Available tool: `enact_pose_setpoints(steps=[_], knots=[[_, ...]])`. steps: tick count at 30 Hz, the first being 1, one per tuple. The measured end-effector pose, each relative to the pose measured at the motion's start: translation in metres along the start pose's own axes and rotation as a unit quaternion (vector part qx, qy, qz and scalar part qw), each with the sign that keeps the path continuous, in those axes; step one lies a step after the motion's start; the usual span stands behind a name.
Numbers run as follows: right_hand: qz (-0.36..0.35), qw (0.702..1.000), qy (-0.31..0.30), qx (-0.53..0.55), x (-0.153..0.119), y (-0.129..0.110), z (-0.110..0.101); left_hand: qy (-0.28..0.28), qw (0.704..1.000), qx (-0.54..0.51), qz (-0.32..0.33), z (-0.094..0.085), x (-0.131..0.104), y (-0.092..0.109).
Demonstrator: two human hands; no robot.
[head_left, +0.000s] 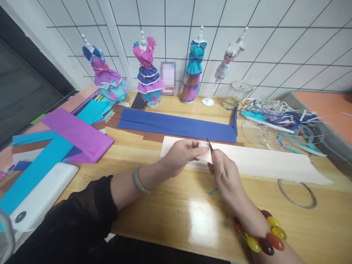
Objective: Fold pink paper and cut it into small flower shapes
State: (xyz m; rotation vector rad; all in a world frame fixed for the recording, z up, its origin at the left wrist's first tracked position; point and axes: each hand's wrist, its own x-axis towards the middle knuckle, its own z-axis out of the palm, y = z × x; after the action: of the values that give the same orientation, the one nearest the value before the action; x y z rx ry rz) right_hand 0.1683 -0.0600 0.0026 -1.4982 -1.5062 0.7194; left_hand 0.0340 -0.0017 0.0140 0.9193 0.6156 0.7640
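My left hand (183,156) pinches a small pale pink piece (205,153) between thumb and fingers. Closed around dark scissors (209,143), my right hand (224,170) has their narrow blades pointing up and left at the right edge of that piece. Beneath and behind both hands lies a long pale pink strip (269,163), stretching to the right. A wide dark blue strip (176,125) is just beyond it, over brown material. The scissors' handles are hidden in my right hand.
Three dressed mini mannequins (148,79) and a bare one (229,58) stand along the tiled wall. Purple (82,135) and turquoise strips lie left, beside a white device (46,194). A glass (238,93), ribbon scraps (286,117) and a ring (312,200) are at right.
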Motion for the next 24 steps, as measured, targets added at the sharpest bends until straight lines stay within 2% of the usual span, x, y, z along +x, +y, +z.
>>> enact_pose_setpoints(steps=[13,24], knots=[[-0.01,0.999,0.001,-0.034,0.0003,-0.0018,-0.0013,0.001,1.0,0.027,-0.002,-0.0023,0.0015,0.0002],[0.003,1.0,-0.002,-0.019,0.0007,-0.0012,-0.0006,-0.013,1.0,-0.008,-0.009,-0.0017,0.0009,-0.0011]])
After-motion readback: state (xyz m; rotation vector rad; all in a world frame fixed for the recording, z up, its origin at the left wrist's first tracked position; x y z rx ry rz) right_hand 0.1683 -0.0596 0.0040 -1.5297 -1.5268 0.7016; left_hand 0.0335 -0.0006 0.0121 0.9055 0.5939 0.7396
